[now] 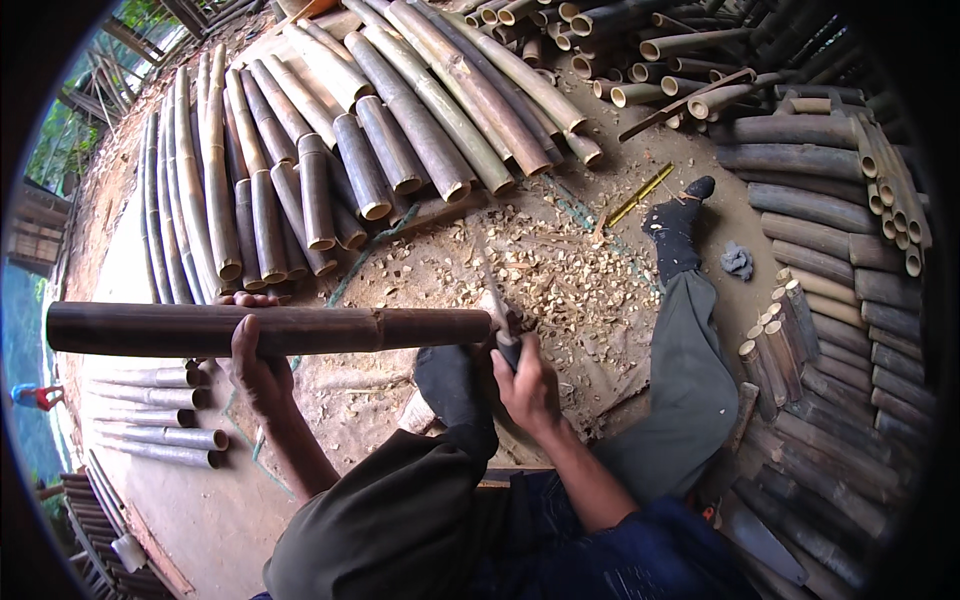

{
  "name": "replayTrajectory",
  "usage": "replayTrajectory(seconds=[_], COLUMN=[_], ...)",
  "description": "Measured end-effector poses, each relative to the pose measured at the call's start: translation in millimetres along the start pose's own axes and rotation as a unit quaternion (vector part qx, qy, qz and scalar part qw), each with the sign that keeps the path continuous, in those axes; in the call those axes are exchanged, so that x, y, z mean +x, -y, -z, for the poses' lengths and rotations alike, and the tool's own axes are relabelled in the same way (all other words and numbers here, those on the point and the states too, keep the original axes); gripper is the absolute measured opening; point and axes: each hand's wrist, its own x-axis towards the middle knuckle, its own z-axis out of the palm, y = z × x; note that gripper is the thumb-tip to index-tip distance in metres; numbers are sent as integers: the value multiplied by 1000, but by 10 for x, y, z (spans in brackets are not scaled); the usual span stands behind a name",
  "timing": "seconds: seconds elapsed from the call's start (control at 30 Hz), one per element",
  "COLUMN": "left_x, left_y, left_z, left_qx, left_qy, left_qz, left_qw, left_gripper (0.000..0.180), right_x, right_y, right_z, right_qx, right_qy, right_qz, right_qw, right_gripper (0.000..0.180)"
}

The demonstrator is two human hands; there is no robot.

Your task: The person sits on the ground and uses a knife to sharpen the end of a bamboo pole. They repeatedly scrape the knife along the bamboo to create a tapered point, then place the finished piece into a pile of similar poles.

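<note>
A long dark bamboo pole (300,329) lies level across my lap, running from the far left to the middle of the head view. My left hand (256,368) grips it from below near its middle. My right hand (527,385) is closed on the handle of a knife (497,305), whose blade rests against the pole's right end. Pale wood chips (560,270) cover the dirt just beyond that end. My legs, in grey trousers and dark socks (675,235), stretch out to the right.
Stacks of cut bamboo tubes surround me: a fan of thick ones (330,150) at the back left, shorter pieces (650,60) at the back, dark lengths (840,260) on the right, thin ones (160,420) at the left. A thin yellow strip (640,194) lies on the ground.
</note>
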Motion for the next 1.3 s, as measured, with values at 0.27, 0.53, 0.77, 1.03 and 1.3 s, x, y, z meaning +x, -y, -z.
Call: replayTrajectory(seconds=[0.27, 0.53, 0.77, 1.03, 1.3], left_x=[-5, 47, 4, 18, -126], left_y=[-84, -142, -171, -69, 682], left_z=[-21, -172, 67, 18, 532], left_qx=[-25, -42, -41, -82, -228], left_qy=[60, 129, 192, 159, -286], left_qz=[-3, -5, 24, 17, 135], left_qw=[998, 991, 980, 984, 921], left_gripper=[55, 62, 67, 58, 28], right_x=[-66, 59, -107, 12, 146], right_y=[432, -494, 310, -615, -1175], right_z=[397, -135, 408, -138, -421], right_qx=[83, -89, 119, -38, 116], right_qy=[-50, 54, -96, 60, -95], right_qz=[66, -71, 108, -60, -58], right_qw=[993, 992, 982, 996, 987], right_gripper=[36, 43, 40, 47, 45])
